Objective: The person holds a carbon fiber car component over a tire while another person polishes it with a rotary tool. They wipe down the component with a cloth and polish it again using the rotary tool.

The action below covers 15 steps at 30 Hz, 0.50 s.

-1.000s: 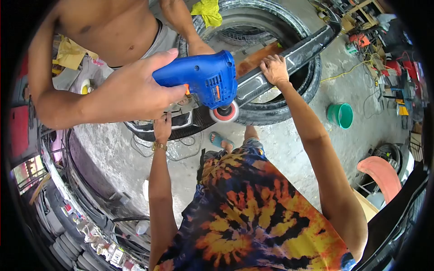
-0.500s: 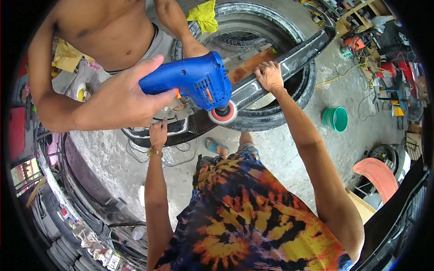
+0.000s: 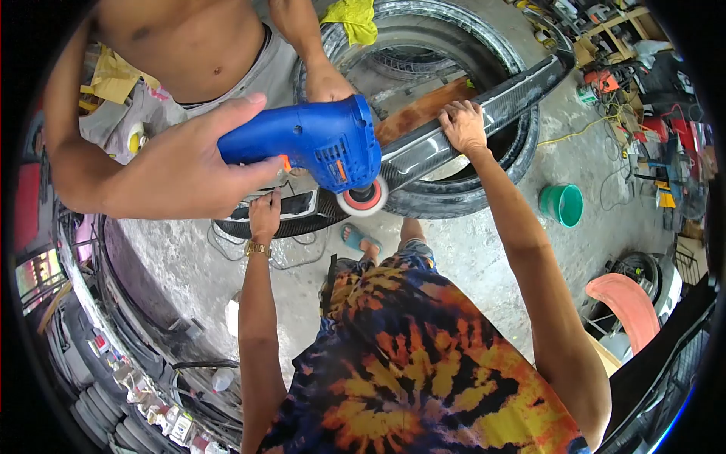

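A long glossy black carbon-patterned part point(image 3: 431, 147) lies across large tires point(image 3: 435, 203). My left hand point(image 3: 265, 216), with a gold watch at the wrist, grips its near edge at the left. My right hand point(image 3: 463, 127) holds its upper edge right of the middle, fingers curled over it. Between my hands, a co-worker's hand point(image 3: 181, 163) holds a blue power tool point(image 3: 310, 140). The tool's round white and red pad point(image 3: 363, 198) is at the part's near edge; whether they touch is unclear.
The co-worker stands across the part. A yellow-green cloth point(image 3: 352, 20) hangs on the tire. On the floor at the right are a green bucket point(image 3: 562, 205), a yellow cord point(image 3: 578, 133) and a curved salmon-coloured piece point(image 3: 626, 306). Black curved parts line the left.
The blue tool and its pad have shifted slightly left and down along the part. Both my hands keep their hold on it, while the view has moved a little.
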Motion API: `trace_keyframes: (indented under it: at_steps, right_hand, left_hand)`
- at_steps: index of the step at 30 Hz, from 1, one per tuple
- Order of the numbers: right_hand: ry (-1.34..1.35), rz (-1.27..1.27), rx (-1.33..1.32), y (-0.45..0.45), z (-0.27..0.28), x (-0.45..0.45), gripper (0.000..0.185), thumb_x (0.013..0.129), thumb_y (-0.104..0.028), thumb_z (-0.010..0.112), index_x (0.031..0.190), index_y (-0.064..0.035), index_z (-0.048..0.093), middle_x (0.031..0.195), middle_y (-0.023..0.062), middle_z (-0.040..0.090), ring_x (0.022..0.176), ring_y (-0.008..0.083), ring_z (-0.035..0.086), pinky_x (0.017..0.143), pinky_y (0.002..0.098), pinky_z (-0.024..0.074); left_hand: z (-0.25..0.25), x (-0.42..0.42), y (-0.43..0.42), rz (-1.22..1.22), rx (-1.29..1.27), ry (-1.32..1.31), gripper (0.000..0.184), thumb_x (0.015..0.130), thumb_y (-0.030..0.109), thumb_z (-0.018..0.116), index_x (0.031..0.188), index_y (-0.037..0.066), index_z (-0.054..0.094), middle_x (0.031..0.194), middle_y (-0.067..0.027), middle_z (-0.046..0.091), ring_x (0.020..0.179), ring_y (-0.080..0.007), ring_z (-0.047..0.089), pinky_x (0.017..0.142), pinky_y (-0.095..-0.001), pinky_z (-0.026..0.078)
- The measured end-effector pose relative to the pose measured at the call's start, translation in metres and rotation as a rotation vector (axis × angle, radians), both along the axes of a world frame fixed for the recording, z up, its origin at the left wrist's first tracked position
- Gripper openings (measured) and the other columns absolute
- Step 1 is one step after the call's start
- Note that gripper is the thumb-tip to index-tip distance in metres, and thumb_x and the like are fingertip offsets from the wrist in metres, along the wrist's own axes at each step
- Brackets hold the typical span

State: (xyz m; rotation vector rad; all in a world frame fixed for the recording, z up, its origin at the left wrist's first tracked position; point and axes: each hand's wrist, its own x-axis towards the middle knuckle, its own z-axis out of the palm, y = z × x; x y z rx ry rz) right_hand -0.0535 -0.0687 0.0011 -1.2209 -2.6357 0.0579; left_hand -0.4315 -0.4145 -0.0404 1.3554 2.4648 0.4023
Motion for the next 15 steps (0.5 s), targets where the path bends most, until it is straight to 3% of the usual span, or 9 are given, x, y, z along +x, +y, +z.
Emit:
trace_keyframes:
  at_steps: [4, 6, 8, 10, 11, 12, 15]
  right_hand:
    - [0.057, 0.004, 0.037, -0.001, -0.005, 0.0, 0.031, 0.093, -0.031, 0.048, 0.093, -0.0112, 0.073, 0.097, 0.0046, 0.068, 0.102, 0.0242, 0.058, 0.099, 0.0409, 0.0374]
    - [0.057, 0.003, 0.056, -0.002, -0.004, 0.001, 0.03, 0.093, -0.031, 0.05, 0.09, -0.0113, 0.072, 0.095, 0.0046, 0.067, 0.101, 0.0242, 0.058, 0.098, 0.0416, 0.0377]
    - [0.066, 0.019, 0.07, -0.002, -0.006, 0.003, 0.029, 0.092, -0.03, 0.051, 0.09, -0.0103, 0.072, 0.094, 0.005, 0.067, 0.099, 0.0247, 0.058, 0.098, 0.0424, 0.0384]
    - [0.084, 0.022, 0.093, 0.0, -0.009, 0.003, 0.029, 0.091, -0.03, 0.051, 0.089, -0.0101, 0.072, 0.094, 0.0054, 0.067, 0.099, 0.0247, 0.058, 0.099, 0.0424, 0.0384]
    - [0.091, 0.027, 0.086, -0.001, -0.008, 0.003, 0.029, 0.091, -0.03, 0.051, 0.09, -0.0099, 0.072, 0.094, 0.0056, 0.067, 0.099, 0.0247, 0.059, 0.099, 0.0424, 0.0384]
    - [0.087, 0.019, 0.085, -0.001, -0.007, 0.004, 0.029, 0.091, -0.03, 0.051, 0.09, -0.0099, 0.072, 0.094, 0.0056, 0.067, 0.099, 0.0247, 0.059, 0.099, 0.0424, 0.0384]
    - [0.089, 0.011, 0.032, -0.003, -0.002, 0.002, 0.028, 0.091, -0.029, 0.052, 0.09, -0.0094, 0.072, 0.091, 0.0056, 0.066, 0.098, 0.0248, 0.058, 0.099, 0.0418, 0.0385]
  left_hand:
    - [-0.014, -0.003, -0.004, 0.009, 0.055, 0.068, 0.045, 0.1, 0.036, 0.05, 0.082, 0.001, 0.071, 0.086, -0.0218, 0.069, 0.084, -0.043, 0.063, 0.082, -0.0511, 0.046]
    - [-0.03, -0.003, -0.009, -0.047, 0.23, 0.222, 0.044, 0.1, 0.036, 0.05, 0.084, 0.001, 0.072, 0.083, -0.0212, 0.069, 0.08, -0.0431, 0.063, 0.08, -0.0511, 0.046]
    - [-0.003, 0.006, -0.003, 0.041, 0.102, -0.042, 0.049, 0.101, 0.038, 0.049, 0.082, -0.001, 0.07, 0.08, -0.0234, 0.068, 0.079, -0.0431, 0.064, 0.078, -0.051, 0.045]
    - [-0.037, -0.009, -0.01, -0.045, 0.23, 0.246, 0.051, 0.101, 0.038, 0.049, 0.076, -0.002, 0.067, 0.076, -0.0249, 0.066, 0.074, -0.0433, 0.062, 0.074, -0.0505, 0.045]
    - [-0.003, 0.005, -0.002, 0.031, 0.093, -0.018, 0.05, 0.101, 0.036, 0.051, 0.075, -0.003, 0.065, 0.072, -0.0245, 0.064, 0.07, -0.0425, 0.061, 0.071, -0.0504, 0.044]
    - [0.0, 0.004, 0.0, 0.107, 0.027, -0.135, 0.049, 0.101, 0.034, 0.051, 0.074, -0.004, 0.063, 0.068, -0.0245, 0.061, 0.067, -0.0419, 0.059, 0.069, -0.0506, 0.043]
    - [0.054, -0.016, 0.015, 0.042, 0.031, -0.131, 0.041, 0.099, 0.033, 0.053, 0.081, -0.003, 0.062, 0.071, -0.023, 0.062, 0.067, -0.0399, 0.06, 0.068, -0.0485, 0.044]
